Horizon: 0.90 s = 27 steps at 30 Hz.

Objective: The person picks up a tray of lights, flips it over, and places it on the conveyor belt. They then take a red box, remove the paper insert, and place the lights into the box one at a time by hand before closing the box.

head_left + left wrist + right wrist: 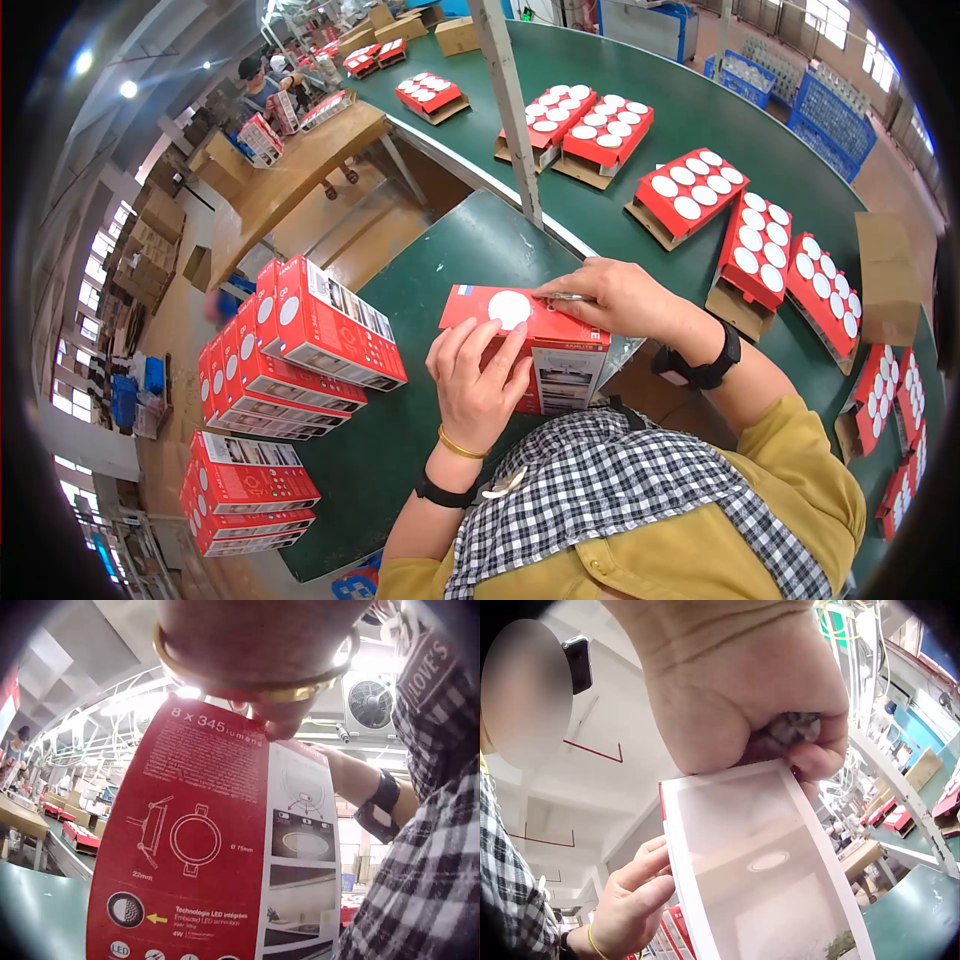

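Note:
A red and white printed box [575,375] stands upright at the table's near edge, with a white circle on its top. My left hand [472,385] rests its extended fingers on the top and near side. The right hand [635,300] curls round a small metal tool [568,296] against the top, at the right of the circle. In the right wrist view that hand [742,690] is a fist round a greyish metal piece [791,729] above the box's picture side [765,855]. The left wrist view shows the box's red text side [180,817] below the left hand [281,716].
Similar closed boxes [335,325] stand stacked at the left of the green table [455,250]. Several red trays with white discs [692,190] lie along the curved green surface beyond. A white post [510,110] rises ahead. Another person [262,88] is at a wooden table [290,190].

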Tool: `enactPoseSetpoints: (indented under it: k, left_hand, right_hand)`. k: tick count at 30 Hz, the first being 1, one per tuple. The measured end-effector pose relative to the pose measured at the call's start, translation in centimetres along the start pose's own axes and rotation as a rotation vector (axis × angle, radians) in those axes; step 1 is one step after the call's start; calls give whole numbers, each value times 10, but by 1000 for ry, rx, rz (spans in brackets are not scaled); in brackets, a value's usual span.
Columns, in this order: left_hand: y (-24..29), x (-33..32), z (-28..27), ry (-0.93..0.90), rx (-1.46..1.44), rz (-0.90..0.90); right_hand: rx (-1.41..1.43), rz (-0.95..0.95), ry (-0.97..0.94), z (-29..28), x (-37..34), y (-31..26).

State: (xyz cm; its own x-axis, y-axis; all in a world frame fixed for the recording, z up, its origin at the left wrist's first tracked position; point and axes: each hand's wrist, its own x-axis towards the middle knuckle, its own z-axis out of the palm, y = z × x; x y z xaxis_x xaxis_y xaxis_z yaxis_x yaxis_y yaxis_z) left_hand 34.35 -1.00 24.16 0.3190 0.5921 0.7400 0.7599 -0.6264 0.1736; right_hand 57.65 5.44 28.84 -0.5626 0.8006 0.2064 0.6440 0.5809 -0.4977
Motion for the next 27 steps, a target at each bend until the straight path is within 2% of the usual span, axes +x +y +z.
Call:
enactPoseSetpoints:
  k: [4,6,8,10,12,13,14,16,18,22,24,26,27]
  left_hand:
    - [4,-18,-3,29,44,-24]
    - [9,-35,-6,-54,1,29]
    - [15,-56,-3,-117,-77,-9]
    - [10,-65,1,-41,-206,-236]
    - [4,-69,2,-46,-373,-518]
    - [-3,-76,6,-117,-374,-528]
    - [-6,-85,12,-113,-379,-525]
    - [-14,-108,26,-271,-470,-679]
    - [-20,-128,38,-370,-462,-689]
    - [-13,-142,59,-524,-526,-775]
    - [-15,-150,74,-585,-528,-790]
    - [-25,-167,92,-581,-436,-687]
    - [-26,-171,96,-623,-288,-652]
  right_hand:
    - [-42,-13,-4,0,-3,0]
    - [-95,-3,53,-2,-2,5]
    - [-131,40,35,-10,-2,10]
    - [-77,48,9,-14,-7,13]
    - [-79,49,-12,-17,-8,12]
    - [-76,47,-21,-21,-8,12]
    - [-71,47,-25,-24,-7,13]
    - [-97,187,-128,-39,-8,18]
    - [117,363,-158,-44,-20,45]
    - [287,523,-139,-43,-63,85]
    - [336,548,-199,-16,-95,121]
    - [448,583,-251,28,-134,134]
    - [548,602,-220,58,-157,136]
